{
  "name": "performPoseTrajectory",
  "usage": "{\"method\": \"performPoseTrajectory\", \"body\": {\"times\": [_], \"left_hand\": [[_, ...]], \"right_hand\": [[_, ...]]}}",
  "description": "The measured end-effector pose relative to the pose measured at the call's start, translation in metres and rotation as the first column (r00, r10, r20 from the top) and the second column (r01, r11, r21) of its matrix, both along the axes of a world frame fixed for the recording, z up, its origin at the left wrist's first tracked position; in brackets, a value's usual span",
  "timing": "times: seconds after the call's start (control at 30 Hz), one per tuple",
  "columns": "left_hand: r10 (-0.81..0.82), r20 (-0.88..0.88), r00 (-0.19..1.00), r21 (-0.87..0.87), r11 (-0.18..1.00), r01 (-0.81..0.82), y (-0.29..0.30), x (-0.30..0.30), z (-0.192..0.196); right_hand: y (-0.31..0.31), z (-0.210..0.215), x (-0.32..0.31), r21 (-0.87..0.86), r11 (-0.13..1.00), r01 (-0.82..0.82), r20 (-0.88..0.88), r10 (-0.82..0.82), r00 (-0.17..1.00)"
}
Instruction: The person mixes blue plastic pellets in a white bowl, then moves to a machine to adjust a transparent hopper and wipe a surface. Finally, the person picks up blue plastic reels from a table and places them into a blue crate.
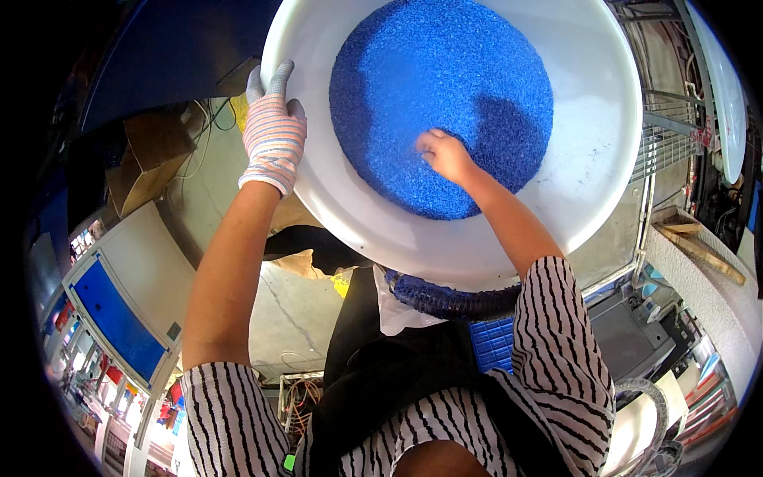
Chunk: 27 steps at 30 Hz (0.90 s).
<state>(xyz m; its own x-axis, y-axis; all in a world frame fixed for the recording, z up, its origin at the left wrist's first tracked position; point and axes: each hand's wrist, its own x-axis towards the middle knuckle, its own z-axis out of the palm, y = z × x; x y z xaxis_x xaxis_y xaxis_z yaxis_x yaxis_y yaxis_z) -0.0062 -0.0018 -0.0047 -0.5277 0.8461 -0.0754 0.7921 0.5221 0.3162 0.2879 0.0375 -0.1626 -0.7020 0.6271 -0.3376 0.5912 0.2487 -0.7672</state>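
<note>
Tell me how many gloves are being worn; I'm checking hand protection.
1. The striped glove is on the left hand, gripping the rim of the white tub. The right hand is bare, fingers dug into the blue pellets.

Setting: factory or plastics workshop. Evidence: large white tub point(604, 159) of blue granules point(441, 103), ribbed hose point(453, 302), metal machine framing point(668, 127), cardboard boxes point(151, 159), concrete floor point(294, 318).
</note>
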Motion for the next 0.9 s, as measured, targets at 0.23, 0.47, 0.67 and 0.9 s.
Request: {"method": "performPoseTrajectory", "body": {"times": [0.23, 0.47, 0.67, 0.9], "left_hand": [[0.024, 0.018, 1.000, -0.032, 0.999, -0.023, 0.002, 0.001, 0.004], [0.002, 0.074, 0.997, 0.012, 1.000, -0.003, 0.000, 0.005, 0.011], [-0.022, 0.132, 0.991, 0.062, 0.998, 0.014, 0.000, 0.003, 0.006], [-0.074, 0.024, 0.997, 0.090, 0.993, 0.072, 0.002, 0.002, 0.004]], "right_hand": [[0.007, -0.008, 0.000, 0.040, 0.995, 0.087, -0.117, -0.082, 0.990], [0.086, -0.039, -0.013, -0.253, 0.621, 0.742, -0.016, -0.770, 0.638], [0.120, -0.082, -0.016, 0.204, 0.821, 0.533, 0.069, -0.555, 0.829], [0.132, -0.103, -0.011, 0.109, 0.850, 0.515, 0.134, -0.526, 0.840]]}}
